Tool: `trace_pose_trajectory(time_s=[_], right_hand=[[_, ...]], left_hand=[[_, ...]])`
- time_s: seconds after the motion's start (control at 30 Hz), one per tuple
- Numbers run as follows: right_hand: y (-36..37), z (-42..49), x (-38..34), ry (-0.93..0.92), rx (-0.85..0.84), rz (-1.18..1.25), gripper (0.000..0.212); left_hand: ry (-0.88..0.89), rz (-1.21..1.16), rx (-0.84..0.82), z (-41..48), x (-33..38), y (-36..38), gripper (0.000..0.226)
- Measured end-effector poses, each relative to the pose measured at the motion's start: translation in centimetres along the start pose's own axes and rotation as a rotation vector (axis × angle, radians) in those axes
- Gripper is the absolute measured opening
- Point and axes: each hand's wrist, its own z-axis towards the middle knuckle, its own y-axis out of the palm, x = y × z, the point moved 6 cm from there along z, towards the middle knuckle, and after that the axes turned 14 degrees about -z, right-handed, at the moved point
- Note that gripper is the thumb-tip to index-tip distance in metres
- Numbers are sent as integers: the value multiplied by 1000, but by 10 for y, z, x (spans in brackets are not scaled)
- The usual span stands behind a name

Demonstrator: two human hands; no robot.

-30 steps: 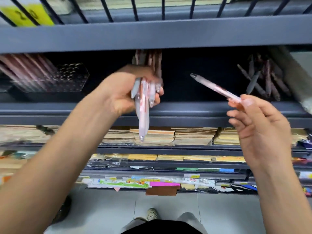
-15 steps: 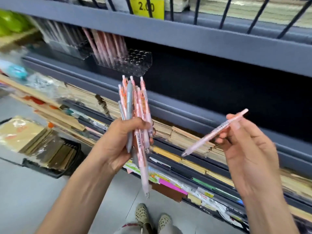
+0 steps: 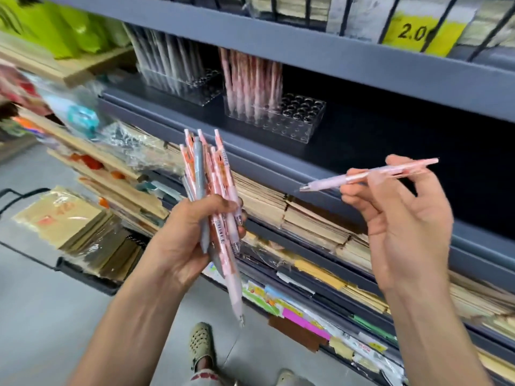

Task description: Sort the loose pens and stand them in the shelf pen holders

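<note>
While sorting at the rack, grips a bundle of pens in the left hand, fingers and thumb curled round the barrels, clickers up and tips down, probably to keep the stock together and expose the colours at the tops. Includes one grey pen among pink, patterned ones, a likely reason for sorting. Pinches a single pink pen between thumb and fingertips of the right hand, roughly level, tip pointing left, apart from the bundle and nearer than the shelf, seemingly readied for turning upright. Shows, farther back on the shelf and between the two hands, a clear pen holder: a rigid transparent block drilled with rows of round sockets, left part filled with standing pink pens, right sockets vacant. Shows a second clear holder just left of it, stocked with paler pens. Suggests smooth, slim, cylindrical plastic barrels, apt to slip if loosely held.
</note>
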Motion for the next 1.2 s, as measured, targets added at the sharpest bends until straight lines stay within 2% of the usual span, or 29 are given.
trace_pose_trajectory(time_s=[0.13, 0.27, 0.37, 0.5, 0.63, 0.77, 0.83, 0.93, 1.0, 1.2], right_hand=[[43, 14, -3, -88, 154, -181, 12], [79, 36, -9, -185, 323, -337, 11], [98, 53, -14, -233, 383, -450, 11], [112, 69, -13, -219, 457, -724, 11], [129, 84, -13, -219, 437, -886, 10], [140, 97, -18, -209, 413, -1004, 4], [146, 104, -22, -179, 373, -1100, 15], [156, 119, -27, -94, 314, -1508, 35], [163, 130, -28, -19, 264, -1625, 37], [176, 139, -25, 48, 125, -1793, 35]], left_hand=[[-43, 37, -45, 26, 33, -23, 38], [-111, 68, -104, 52, 59, -48, 40], [-158, 89, -138, 68, 73, -60, 41], [-206, 110, -192, 85, 84, -69, 45], [-228, 140, -221, 95, 90, -72, 43], [-240, 140, -242, 101, 95, -74, 29], [-248, 142, -259, 103, 98, -74, 33], [-258, 146, -292, 103, 99, -74, 35], [-259, 148, -302, 103, 100, -74, 34], [-263, 163, -303, 103, 100, -76, 35]])
